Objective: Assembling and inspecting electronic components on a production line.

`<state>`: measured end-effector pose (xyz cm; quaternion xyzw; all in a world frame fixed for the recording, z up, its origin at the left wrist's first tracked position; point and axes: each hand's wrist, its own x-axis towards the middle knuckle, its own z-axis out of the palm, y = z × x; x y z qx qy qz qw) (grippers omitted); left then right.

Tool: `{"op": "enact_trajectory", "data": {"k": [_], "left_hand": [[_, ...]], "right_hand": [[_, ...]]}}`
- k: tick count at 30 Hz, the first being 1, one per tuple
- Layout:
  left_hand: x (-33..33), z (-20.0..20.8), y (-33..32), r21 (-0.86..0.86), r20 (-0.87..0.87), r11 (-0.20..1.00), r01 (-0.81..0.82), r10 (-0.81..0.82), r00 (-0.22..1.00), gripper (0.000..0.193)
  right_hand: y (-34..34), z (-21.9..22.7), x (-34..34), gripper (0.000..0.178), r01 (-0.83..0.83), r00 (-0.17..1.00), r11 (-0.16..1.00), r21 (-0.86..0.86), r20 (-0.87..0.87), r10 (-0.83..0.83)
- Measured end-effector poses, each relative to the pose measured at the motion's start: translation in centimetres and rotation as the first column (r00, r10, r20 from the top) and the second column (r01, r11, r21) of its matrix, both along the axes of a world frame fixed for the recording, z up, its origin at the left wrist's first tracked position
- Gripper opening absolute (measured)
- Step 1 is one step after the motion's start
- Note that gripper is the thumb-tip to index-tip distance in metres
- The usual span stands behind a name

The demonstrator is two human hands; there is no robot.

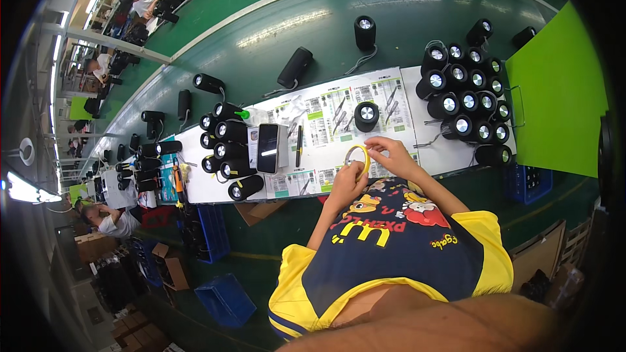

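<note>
My left hand [350, 181] is closed on the lower side of a roll of yellow tape [366, 164], held up near my chest at the table's front edge. At the roll's upper right side is my right hand [389, 154], fingers bent together; whatever they pinch is too small to make out. Just beyond my hands a black cylindrical speaker [366, 116] stands on the printed sheets [326, 114], its silver round end facing up. A black pen [299, 146] and a phone [268, 148] on a white box [283, 150] lie to the left.
Several black speakers with cables crowd the table's right side [468, 101], beside a bright green panel [554, 91]. More lie in a group on the left [228, 150]. Behind runs a green conveyor belt [261, 32] carrying speakers. Blue crates [225, 300] stand below. Other people work far left.
</note>
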<state>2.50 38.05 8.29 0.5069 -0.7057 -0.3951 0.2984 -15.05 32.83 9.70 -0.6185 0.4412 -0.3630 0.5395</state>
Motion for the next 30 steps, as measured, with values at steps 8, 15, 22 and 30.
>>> {"op": "enact_trajectory", "data": {"k": [8, 15, 22, 30], "left_hand": [[-0.1, -0.3, 0.7, -0.062, 0.077, 0.988, -0.143, 0.148, 0.986, 0.015], [-1.7, -0.1, 0.0, -0.207, 0.203, 0.961, -0.185, 0.227, 0.953, 0.014], [-1.7, 0.1, -0.3, -0.308, 0.281, 0.945, -0.109, 0.200, 0.939, 0.014], [-2.4, -0.8, -0.2, -0.228, 0.404, 0.962, -0.150, 0.234, 0.884, 0.016]], "right_hand": [[1.3, 0.1, 0.1, 0.010, 0.009, 0.988, 0.972, -0.235, -0.149, -0.045], [1.6, 0.8, 1.2, 0.015, 0.212, 0.916, 0.860, -0.465, -0.212, -0.341], [1.6, -0.9, 0.2, 0.024, -0.161, 0.884, 0.785, -0.598, -0.441, -0.155], [1.0, -3.3, 1.1, 0.015, 0.107, 0.968, 0.993, -0.049, -0.224, -0.116]]}}
